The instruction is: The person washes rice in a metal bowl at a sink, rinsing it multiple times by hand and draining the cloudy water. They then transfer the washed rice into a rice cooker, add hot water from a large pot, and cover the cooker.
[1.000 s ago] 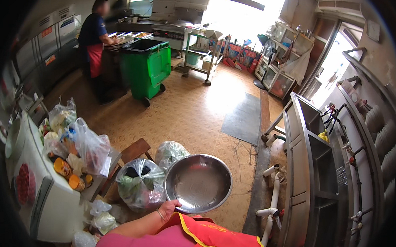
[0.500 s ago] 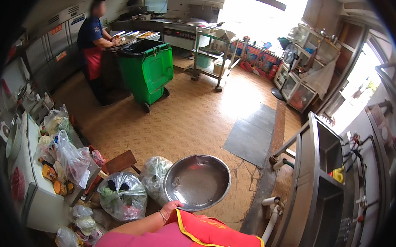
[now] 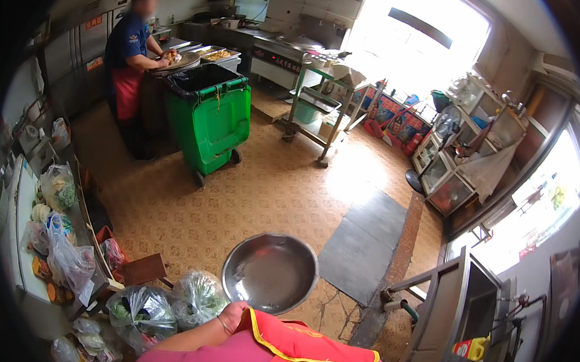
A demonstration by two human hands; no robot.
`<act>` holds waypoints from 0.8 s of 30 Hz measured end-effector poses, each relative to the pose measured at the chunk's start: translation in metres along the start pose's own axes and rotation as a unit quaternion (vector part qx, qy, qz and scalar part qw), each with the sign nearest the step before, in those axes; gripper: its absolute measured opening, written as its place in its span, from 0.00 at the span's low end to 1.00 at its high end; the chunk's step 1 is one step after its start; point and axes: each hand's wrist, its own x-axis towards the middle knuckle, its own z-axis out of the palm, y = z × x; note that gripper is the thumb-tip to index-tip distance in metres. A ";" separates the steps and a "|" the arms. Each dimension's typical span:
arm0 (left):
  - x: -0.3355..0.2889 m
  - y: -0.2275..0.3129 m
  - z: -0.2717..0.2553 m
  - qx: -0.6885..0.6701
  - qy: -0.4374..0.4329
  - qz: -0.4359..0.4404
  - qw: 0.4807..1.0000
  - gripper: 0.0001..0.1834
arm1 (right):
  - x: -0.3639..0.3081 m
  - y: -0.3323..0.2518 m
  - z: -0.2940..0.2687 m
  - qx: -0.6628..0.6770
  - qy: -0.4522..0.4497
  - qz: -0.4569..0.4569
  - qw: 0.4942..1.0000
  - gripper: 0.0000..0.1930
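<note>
Red cloth is nearest: one apron (image 3: pixel 303 339). The left hand (image 3: pixel 236 312) holds one big metal bowl (image 3: pixel 268 276), just past the apron. Its fingers are pinched on the rim, but some are hidden. The right hand is out of sight, so I cannot tell about its fingers. One yellow bottle (image 3: pixel 478 349) sits in the metal sink (image 3: pixel 432 317) on the right. Two clear vegetable bags (image 3: pixel 199 295) sit left of the bowl. Behind them is one wooden stool (image 3: pixel 145 269). Farther off, one green wheelie bin (image 3: pixel 213 123) stands in the way, between the bowl and one other person (image 3: pixel 127 52). One metal cart (image 3: pixel 313 129) stands right of the bin.
</note>
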 end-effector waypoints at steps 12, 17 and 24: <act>0.203 0.205 0.123 0.079 0.234 0.251 0.936 0.24 | 0.268 -0.098 -0.125 -0.043 -0.067 0.062 0.995 0.14; 0.254 0.268 0.126 0.123 0.276 0.236 0.924 0.23 | 0.407 -0.132 -0.196 -0.177 -0.121 0.028 0.976 0.15; 0.278 0.360 0.157 0.072 0.209 0.333 0.917 0.15 | 0.607 -0.368 -0.339 -0.148 0.103 -0.118 0.976 0.16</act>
